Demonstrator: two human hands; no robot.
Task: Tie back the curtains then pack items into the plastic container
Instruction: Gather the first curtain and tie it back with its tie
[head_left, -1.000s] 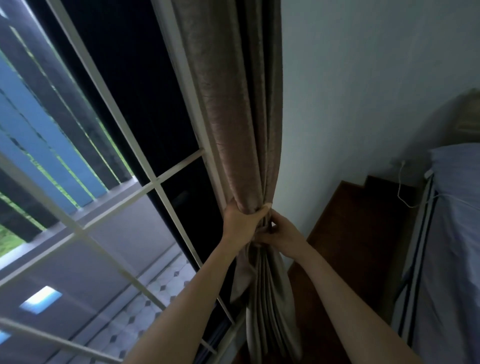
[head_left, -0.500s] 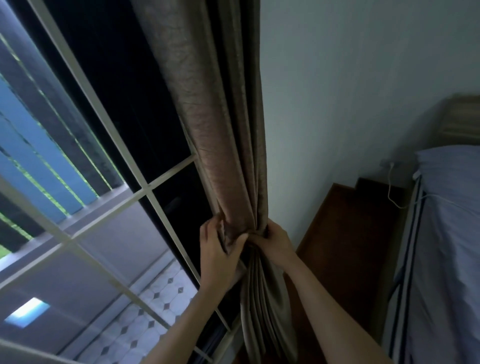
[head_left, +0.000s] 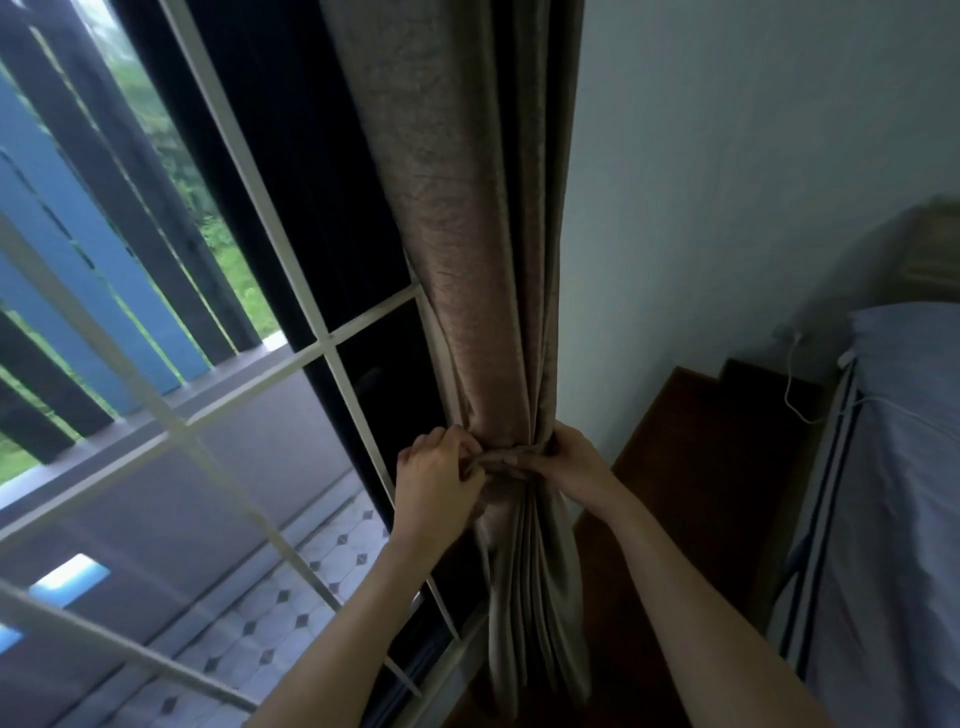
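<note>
The gathered brown curtain (head_left: 483, 312) hangs between window (head_left: 218, 415) and wall (head_left: 727, 208), pinched to a narrow waist right at both hands. The left hand (head_left: 436, 483) curls closed on the bundle's left side, fingers gripping a band of fabric (head_left: 501, 460) crossing it; the right hand (head_left: 569, 460) clasps the band's right side. Whether the band is knotted is hidden. A bed (head_left: 893, 467) is cut off at right.

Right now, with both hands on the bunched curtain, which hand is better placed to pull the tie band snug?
Probably the left hand: its fingers pinch the tie band at its end, while the right hand clasps the gathered curtain from the wall side, steadying it.
</note>
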